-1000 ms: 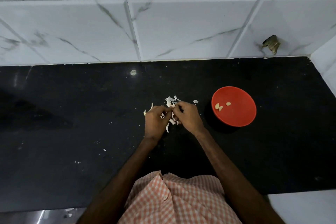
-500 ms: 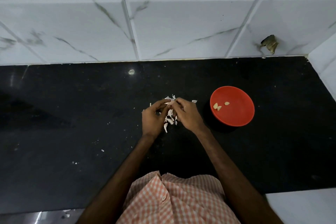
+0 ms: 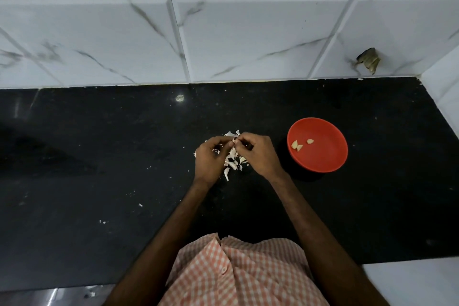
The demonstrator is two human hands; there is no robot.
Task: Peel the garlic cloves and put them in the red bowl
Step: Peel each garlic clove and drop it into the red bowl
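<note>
Mid-frame, left hand (image 3: 208,158) and right hand (image 3: 259,154) share a pinching grip on one clove (image 3: 233,141), its axis hidden. The bowl (image 3: 323,159) at right holds three peeled cloves (image 3: 297,144).

black counter (image 3: 99,156), white tiled wall (image 3: 248,45)

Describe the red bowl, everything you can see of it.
The red bowl is round, shallow and smooth, plastic by its look, one plain colour with a thin rim. It stands upright on the black countertop, to the right of the garlic skins. Three peeled cloves lie in its left half, two close together and one a little apart; the rest of the inside is bare. Nothing else touches it: the right hand is to its left, clear of the rim.
</note>
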